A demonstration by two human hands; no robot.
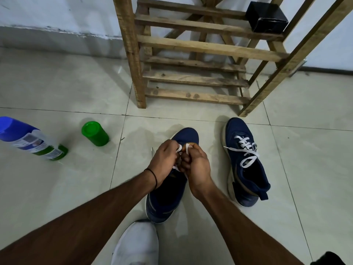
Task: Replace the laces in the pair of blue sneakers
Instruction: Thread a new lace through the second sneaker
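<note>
Near and central on the floor [57,180]: blue sneaker [166,199], toe pointing far. Above its eyelets, left hand [164,159] and right hand [197,166] knuckle to knuckle, each pinching white lace [187,148]. Right, apart: second sneaker [246,169], laced white. Far: wooden rack [191,79].

Thin black wristband [155,178] (left side)
</note>
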